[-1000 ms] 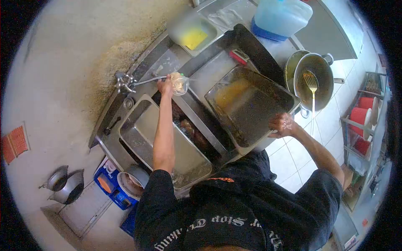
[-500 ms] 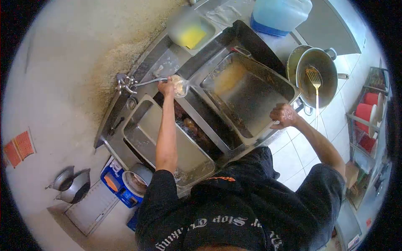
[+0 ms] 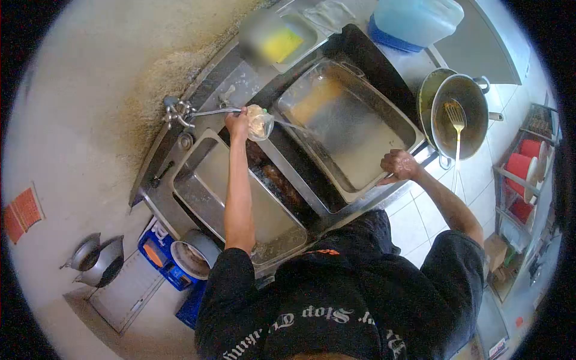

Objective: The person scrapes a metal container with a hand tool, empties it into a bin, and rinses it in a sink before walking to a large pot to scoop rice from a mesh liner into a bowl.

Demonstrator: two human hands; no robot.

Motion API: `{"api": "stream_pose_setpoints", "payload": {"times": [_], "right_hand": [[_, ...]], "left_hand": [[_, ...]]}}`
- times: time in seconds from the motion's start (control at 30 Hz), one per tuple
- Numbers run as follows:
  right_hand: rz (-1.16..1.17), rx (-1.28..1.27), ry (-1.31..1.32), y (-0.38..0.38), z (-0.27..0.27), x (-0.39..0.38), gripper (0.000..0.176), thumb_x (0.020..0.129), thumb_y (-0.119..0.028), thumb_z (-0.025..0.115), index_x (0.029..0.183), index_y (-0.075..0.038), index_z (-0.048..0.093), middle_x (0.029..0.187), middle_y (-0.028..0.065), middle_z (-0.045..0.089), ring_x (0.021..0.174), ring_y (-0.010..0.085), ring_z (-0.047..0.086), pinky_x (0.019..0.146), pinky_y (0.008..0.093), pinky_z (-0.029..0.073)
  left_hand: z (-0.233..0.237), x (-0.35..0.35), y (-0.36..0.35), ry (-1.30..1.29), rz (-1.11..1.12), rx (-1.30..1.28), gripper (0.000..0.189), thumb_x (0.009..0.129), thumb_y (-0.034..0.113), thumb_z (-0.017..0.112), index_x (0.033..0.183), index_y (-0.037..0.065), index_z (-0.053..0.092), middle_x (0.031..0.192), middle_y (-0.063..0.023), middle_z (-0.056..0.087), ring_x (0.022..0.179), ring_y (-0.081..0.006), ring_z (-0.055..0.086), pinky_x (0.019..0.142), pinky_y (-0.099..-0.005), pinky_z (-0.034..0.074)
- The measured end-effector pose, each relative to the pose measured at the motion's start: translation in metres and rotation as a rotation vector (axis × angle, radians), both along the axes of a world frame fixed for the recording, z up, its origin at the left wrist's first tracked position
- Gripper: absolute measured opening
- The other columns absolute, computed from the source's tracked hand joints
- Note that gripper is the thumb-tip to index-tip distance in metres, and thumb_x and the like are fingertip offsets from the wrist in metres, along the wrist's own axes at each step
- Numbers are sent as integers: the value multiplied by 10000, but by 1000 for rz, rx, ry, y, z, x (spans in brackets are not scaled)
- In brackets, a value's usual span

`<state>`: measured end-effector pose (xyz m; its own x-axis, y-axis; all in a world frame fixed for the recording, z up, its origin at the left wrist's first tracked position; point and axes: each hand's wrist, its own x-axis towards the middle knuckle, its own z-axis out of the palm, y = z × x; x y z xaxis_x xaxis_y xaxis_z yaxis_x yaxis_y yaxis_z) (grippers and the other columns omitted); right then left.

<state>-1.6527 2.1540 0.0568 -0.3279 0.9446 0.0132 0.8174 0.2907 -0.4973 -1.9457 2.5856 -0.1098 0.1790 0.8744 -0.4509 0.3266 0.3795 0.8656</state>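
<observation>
My left hand [image 3: 238, 124] is closed around the end of the faucet spout [image 3: 213, 112], where a clear plastic piece [image 3: 260, 123] with something pale in it is fixed. A thin jet of water runs from that piece into a deep rectangular metal pan [image 3: 384, 114] in the right sink basin. Cloudy liquid and a yellowish patch show on the pan's floor. My right hand [image 3: 399, 166] grips the pan's near right rim, its fingertips partly hidden. Another metal pan [image 3: 207, 180], holding murky water, sits in the left basin under my left forearm.
Stacked dirty pans [image 3: 474, 129] with a slotted spatula [image 3: 456, 117] are at the right. A blue jug [image 3: 417, 23] stands behind. A tray [image 3: 309, 39] with a yellow sponge [image 3: 282, 46] is at the back. A pot [image 3: 195, 255] stands at lower left.
A water jet now comes from the spout's plastic end, and cloudy liquid has spread over the right pan's floor. The right pan sits slightly differently under my right hand.
</observation>
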Motion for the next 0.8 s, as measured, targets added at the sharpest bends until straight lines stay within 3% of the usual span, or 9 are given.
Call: {"api": "stream_pose_setpoints", "payload": {"times": [0.1, 0.17, 0.23, 0.33, 0.43, 0.47, 0.63, 0.73, 0.8], "right_hand": [[27, -115, 25, -1, -22, -15, 492, 690, -514, 616, 567, -60, 473, 570, 80, 489, 556, 255, 506, 545, 346, 400], [-178, -513, 34, 16, -42, -39, 517, 720, -549, 559, 666, -35, 549, 667, 102, 570, 631, 291, 549, 619, 369, 432], [-428, -456, 297, 35, -93, -73, 640, 759, -618, 446, 939, -21, 587, 939, 162, 597, 878, 326, 558, 797, 410, 422], [-488, -801, 592, 112, -154, -127, 723, 809, -617, 331, 1241, -40, 382, 1253, 180, 400, 1168, 316, 372, 978, 392, 294], [-739, -771, 786, 182, -186, -153, 765, 807, -635, 305, 1265, -25, 361, 1298, 168, 368, 1204, 299, 339, 1011, 378, 250], [-855, -729, 793, 196, -182, -148, 785, 798, -654, 298, 1251, -19, 385, 1282, 164, 391, 1192, 299, 356, 1009, 379, 251], [-537, -617, 1210, 205, -230, -155, 643, 842, -531, 392, 1297, -82, 317, 1306, 154, 359, 1230, 313, 294, 1022, 411, 225], [-859, -544, 996, 150, -206, -174, 615, 853, -508, 395, 1287, -76, 335, 1307, 122, 361, 1211, 281, 320, 989, 415, 277], [-799, -695, 1131, 150, -153, -159, 622, 852, -514, 392, 1292, -79, 329, 1317, 110, 349, 1221, 269, 301, 994, 412, 266]], "left_hand": [[36, 2, -15, 90, -92, 75, 282, 738, 102, 643, 948, -70, 565, 926, -157, 602, 778, -223, 569, 700, -333, 433], [-19, -22, 0, 163, -175, 147, 280, 738, 112, 642, 937, -71, 569, 928, -160, 602, 779, -225, 567, 706, -332, 430], [-19, -28, 1, 245, -273, 225, 279, 737, 122, 642, 925, -72, 572, 930, -164, 601, 780, -227, 565, 713, -331, 428], [136, 28, -47, 443, -204, 204, 279, 752, 123, 632, 936, -76, 565, 918, -157, 591, 811, -225, 555, 747, -330, 420], [91, 21, -37, 238, -140, 270, 269, 781, 98, 612, 975, -75, 545, 899, -130, 585, 786, -212, 551, 720, -322, 432], [78, 16, -28, -100, 30, -72, 261, 801, 76, 592, 1005, -74, 527, 909, -119, 582, 781, -197, 549, 687, -309, 438], [49, -11, -3, 13, -126, -99, 254, 797, 99, 606, 981, -67, 549, 917, -115, 589, 770, -178, 553, 667, -295, 435], [22, -29, 2, 101, -114, -155, 263, 795, 104, 611, 996, -56, 555, 923, -92, 590, 792, -157, 542, 680, -286, 431], [60, -20, -7, -47, -244, -203, 252, 793, 101, 612, 998, -38, 564, 939, -69, 586, 839, -146, 531, 704, -280, 428]]}}
